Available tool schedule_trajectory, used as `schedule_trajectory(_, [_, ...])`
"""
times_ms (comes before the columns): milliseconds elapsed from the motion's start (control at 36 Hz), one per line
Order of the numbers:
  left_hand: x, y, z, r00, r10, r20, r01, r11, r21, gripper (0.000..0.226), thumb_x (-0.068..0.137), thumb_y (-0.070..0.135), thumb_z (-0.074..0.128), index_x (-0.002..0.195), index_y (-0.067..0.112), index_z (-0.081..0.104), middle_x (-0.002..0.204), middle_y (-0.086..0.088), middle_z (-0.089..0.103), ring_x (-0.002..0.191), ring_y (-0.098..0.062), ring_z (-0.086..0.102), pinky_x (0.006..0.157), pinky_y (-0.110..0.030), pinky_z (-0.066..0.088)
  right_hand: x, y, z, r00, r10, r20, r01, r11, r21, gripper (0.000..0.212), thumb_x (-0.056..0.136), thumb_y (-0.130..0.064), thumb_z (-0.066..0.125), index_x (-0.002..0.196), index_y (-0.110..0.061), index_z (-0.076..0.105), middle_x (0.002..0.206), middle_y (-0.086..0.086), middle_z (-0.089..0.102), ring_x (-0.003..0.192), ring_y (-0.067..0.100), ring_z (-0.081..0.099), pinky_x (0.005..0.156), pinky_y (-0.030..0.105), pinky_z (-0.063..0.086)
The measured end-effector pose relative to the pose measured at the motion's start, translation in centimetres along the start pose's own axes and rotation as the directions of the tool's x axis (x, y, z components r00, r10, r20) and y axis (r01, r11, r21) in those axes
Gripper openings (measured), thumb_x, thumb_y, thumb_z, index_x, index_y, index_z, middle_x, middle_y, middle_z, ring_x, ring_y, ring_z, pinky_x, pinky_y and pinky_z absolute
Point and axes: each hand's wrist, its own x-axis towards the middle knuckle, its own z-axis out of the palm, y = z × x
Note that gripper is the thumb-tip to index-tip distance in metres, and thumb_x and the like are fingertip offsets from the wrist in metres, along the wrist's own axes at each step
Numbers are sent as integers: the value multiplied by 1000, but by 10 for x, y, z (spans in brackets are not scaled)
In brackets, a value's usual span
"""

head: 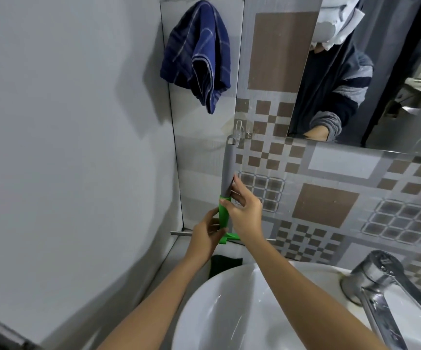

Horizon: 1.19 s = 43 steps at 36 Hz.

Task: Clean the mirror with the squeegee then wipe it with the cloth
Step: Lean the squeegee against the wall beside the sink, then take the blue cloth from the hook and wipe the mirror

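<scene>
Squeegee (226,183) hangs from wall hook (239,130) left of mirror (371,72); 2 hands grasp it: right hand (244,210) at grey handle, left hand (204,236) at green neck; light, rigid; grip handle.

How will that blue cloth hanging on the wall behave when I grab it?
The blue cloth droops in soft folds, so it is likely floppy and light. It will probably slide off easily, since it seems merely draped there.
</scene>
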Motion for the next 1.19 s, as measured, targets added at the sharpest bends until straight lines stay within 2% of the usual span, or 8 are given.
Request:
schedule_trajectory(278, [5,-13,6,1000,-11,18,10,999,34,45,87,13,60,128,21,44,109,-5,62,98,-15,61,72,-13,52,4,12,-3,999,48,-15,-49,999,-11,66,79,2,67,137,-16,42,129,5,58,118,20,55,98,42,48])
schedule_trajectory(417, [14,-15,8,1000,-17,22,16,999,40,42,87,13,60,126,21,45,109,-6,62,99,-16,61,83,-25,53,10,16,-5,1000,29,6,-29,999,-41,66,79,2,66,138,-14,40,129,5,58,118,17,56,99,36,47])
schedule_trajectory(611, [32,-16,12,999,-32,34,31,999,30,37,87,9,58,122,19,48,109,-5,62,101,-17,60,80,-21,51,21,21,-6,1000,-8,18,9,997,-80,67,79,2,67,138,-18,41,125,5,61,116,16,57,100,39,47])
schedule_trajectory(861, [23,1,0,1000,-14,14,14,1000,13,50,88,9,57,135,17,41,130,5,49,120,-7,43,104,-30,38,18,5,-14,996,-88,23,91,988,-125,58,81,-1,65,134,-15,45,127,5,59,116,16,56,98,38,49])
schedule_trajectory(972, [24,27,-26,994,62,-95,-62,998,-1,49,87,10,59,132,17,43,128,10,47,116,-3,45,93,-10,39,19,-30,-21,978,-202,-45,194,972,-133,53,82,-7,65,131,-16,48,125,4,60,113,16,58,95,39,51])
schedule_trajectory(1083, [36,82,-64,924,233,-302,-258,965,-44,36,87,0,56,121,13,54,123,-7,59,103,-4,57,86,-8,43,24,-84,-25,940,-337,-52,332,939,-94,49,86,-12,62,132,-17,47,123,4,62,109,8,58,96,31,49])
schedule_trajectory(1139, [40,123,-85,835,350,-425,-385,923,4,26,90,6,54,116,9,59,114,0,62,95,8,57,81,-4,42,29,-116,-26,905,-418,-82,412,908,-81,44,88,-16,61,131,-13,50,117,3,65,102,8,62,90,22,51])
schedule_trajectory(1194, [45,166,-102,734,454,-505,-499,865,53,20,92,8,52,108,11,62,108,2,63,95,7,57,82,-6,42,36,-149,-25,867,-482,-127,477,876,-69,39,89,-18,59,126,-10,54,104,-1,68,90,2,64,82,12,51])
